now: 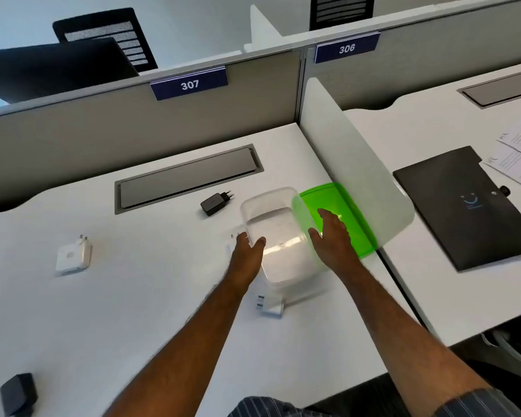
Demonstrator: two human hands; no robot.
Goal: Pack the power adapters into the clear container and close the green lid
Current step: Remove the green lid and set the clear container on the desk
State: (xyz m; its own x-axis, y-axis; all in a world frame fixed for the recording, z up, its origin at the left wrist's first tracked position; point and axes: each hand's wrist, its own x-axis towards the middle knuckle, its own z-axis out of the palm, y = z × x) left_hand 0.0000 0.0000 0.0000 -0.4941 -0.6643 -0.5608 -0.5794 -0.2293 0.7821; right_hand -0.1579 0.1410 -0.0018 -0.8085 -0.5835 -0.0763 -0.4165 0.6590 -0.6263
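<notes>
- 2 hands are on the job: my left hand (248,246) has its grip on the near-left rim of the clear container (278,236), thumb inside and the rest outside, while my right hand (331,233) lies flat and spread on the green lid (337,218), clasping nothing.
- 0 adapters are inside the container yet, as far as I can see through its walls; the lid overlaps its right side, tilted up against the white divider (355,176).
- 4 adapters lie clearly around the container on the white surface (151,296): a black one (215,201) just beyond its far-left corner, a white square one (73,257) well to its left, a small white one (269,305) touching its near end, and a dark one (18,394) far to its near-left. 2 prongs show beside my left hand, perhaps another adapter; I cannot tell.
- To do this step well, I judge I should steady the container with the left hand, slide the lid fully off to the right, and set it flat so the opening is clear.
- 1 obstacle: the divider crowds the lid, leaving little room on that side.
- Beyond the divider, right of the container, lie a dark folder (463,206) and papers (518,155), out of my way.
</notes>
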